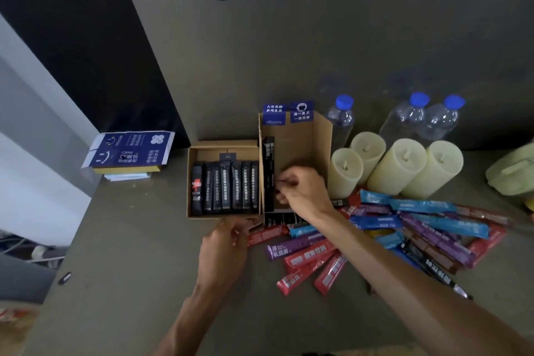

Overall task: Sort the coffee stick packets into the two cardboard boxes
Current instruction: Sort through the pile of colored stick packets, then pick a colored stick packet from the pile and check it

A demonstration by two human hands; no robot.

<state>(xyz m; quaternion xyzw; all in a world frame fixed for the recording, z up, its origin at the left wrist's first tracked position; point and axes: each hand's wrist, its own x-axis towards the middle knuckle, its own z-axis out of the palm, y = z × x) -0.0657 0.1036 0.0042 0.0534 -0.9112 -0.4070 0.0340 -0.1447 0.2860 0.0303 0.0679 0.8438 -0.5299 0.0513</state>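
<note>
Four pale candles (396, 165) and three blue-capped water bottles (404, 121) stand at right; blue printed cartons (130, 150) lie stacked at left on the desk (130, 240).
</note>
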